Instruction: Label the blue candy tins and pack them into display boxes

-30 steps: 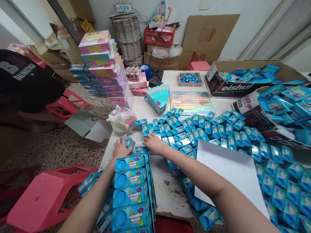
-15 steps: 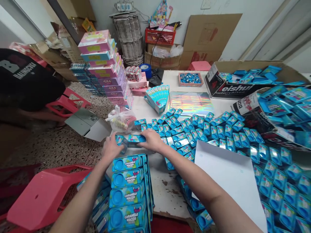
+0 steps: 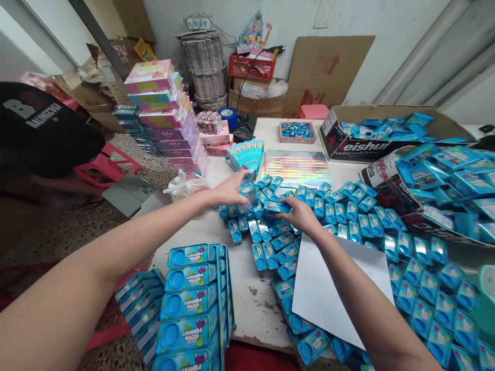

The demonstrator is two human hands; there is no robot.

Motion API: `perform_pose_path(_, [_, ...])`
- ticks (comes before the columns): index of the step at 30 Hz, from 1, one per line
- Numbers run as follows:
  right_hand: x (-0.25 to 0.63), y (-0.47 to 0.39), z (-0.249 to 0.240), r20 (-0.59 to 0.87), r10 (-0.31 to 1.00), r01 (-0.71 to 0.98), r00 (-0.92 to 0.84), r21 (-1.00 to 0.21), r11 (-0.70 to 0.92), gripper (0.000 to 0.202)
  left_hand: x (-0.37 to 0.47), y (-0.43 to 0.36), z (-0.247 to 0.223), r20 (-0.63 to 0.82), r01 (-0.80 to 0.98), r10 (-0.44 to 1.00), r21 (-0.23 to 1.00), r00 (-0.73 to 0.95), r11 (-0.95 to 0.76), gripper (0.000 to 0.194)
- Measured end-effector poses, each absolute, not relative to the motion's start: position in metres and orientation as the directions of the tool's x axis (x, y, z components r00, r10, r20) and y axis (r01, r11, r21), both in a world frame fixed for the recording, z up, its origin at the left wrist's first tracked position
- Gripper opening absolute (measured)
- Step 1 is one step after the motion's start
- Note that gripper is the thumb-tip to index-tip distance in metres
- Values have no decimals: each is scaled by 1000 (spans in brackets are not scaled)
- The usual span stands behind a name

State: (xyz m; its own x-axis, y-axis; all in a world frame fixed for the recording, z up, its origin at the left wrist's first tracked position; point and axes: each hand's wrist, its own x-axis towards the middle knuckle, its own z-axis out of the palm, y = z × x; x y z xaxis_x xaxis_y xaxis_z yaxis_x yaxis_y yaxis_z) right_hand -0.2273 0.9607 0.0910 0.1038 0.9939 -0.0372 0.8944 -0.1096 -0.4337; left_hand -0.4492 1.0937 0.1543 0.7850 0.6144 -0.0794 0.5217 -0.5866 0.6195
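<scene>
A: Where do we have our hands?

B: Near the centre of the frame, over the counter [image 3: 251, 306]. Our left hand [image 3: 232, 188] has its fingers bent around a clear-sided case [image 3: 248, 196], a little blurred. Our right hand [image 3: 299, 215] has its fingers closed to the width of a flat blue case [image 3: 277, 206], gripping its right end.

A: And just below them?

B: We see the small blue cases [image 3: 265, 255] in loose rows, running from the centre to the lower right.

A: Which containers can we see into?

B: At upper right, a black-printed carton [image 3: 367, 150] holds blue packs; below it, at the right edge, a second carton [image 3: 386, 195] is heaped with more. Above centre, a shallow pink tray [image 3: 297, 140] is full of shiny blue pieces.

A: The plastic bag [image 3: 184, 186], left of centre?

B: Something is inside, but we can't tell what.
</scene>
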Motion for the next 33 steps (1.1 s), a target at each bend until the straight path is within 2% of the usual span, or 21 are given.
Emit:
perform_pose_path(2, [-229, 957, 80, -19, 995, 881, 98, -464, -95, 52, -428, 1097, 124, -96, 460, 524, 627, 846, -629, 98])
perform_pose_path(5, [-235, 953, 66, 89, 993, 894, 74, -448, -27, 68, -412, 1097, 90, -123, 395, 429, 666, 895, -633, 108])
perform_pose_path(9, [-236, 950, 54, 256, 963, 901, 83, -432, 37, 73, -418, 1097, 98, -127, 361, 400, 723, 908, -590, 118])
perform_pose_path(11, [-236, 948, 53, 321, 942, 901, 96, -430, 55, 75, -439, 1100, 122, -117, 375, 442, 740, 889, -558, 108])
perform_pose_path(14, [-241, 941, 60, 390, 909, 920, 146, -391, 20, 77, -509, 1093, 162, -55, 424, 610, 768, 790, -480, 79])
perform_pose_path(16, [-248, 931, 67, 459, 870, 927, 178, -375, 8, 76, -579, 1067, 174, 5, 484, 789, 787, 615, -382, 64])
perform_pose_path(17, [-253, 925, 71, 482, 855, 925, 191, -379, 7, 75, -616, 1046, 171, 48, 505, 883, 805, 467, -311, 60])
perform_pose_path(19, [-266, 910, 79, 514, 829, 915, 221, -402, 6, 75, -683, 990, 147, 93, 515, 996, 853, 15, -87, 59])
perform_pose_path(21, [-285, 893, 87, 527, 806, 895, 271, -446, -9, 75, -727, 924, 104, -9, 394, 890, 894, -455, 211, 65])
perform_pose_path(22, [-297, 883, 90, 523, 793, 875, 312, -483, -26, 73, -737, 891, 80, -123, 277, 802, 899, -584, 340, 67])
perform_pose_path(24, [-322, 863, 95, 436, 805, 794, 402, -603, -70, 65, -736, 837, 39, -310, 52, 686, 890, -658, 452, 70])
perform_pose_path(25, [-336, 852, 96, 327, 837, 724, 439, -680, -113, 62, -728, 819, 24, -398, -68, 649, 879, -649, 471, 71])
perform_pose_path(26, [-350, 841, 95, 181, 871, 635, 456, -753, -176, 62, -718, 807, 13, -506, -192, 616, 842, -604, 504, 71])
perform_pose_path(28, [-375, 821, 89, -155, 885, 432, 440, -827, -360, 68, -699, 799, 4, -620, -346, 586, 782, -521, 519, 71])
perform_pose_path(30, [-396, 804, 77, -432, 816, 241, 384, -806, -540, 73, -689, 806, 4, -624, -376, 604, 781, -495, 498, 71])
perform_pose_path(31, [-403, 797, 69, -512, 783, 166, 352, -789, -591, 73, -689, 814, 5, -592, -353, 633, 806, -498, 475, 71])
perform_pose_path(33, [-413, 785, 52, -536, 795, 77, 283, -814, -576, 68, -693, 833, 7, -535, -286, 698, 845, -477, 453, 71])
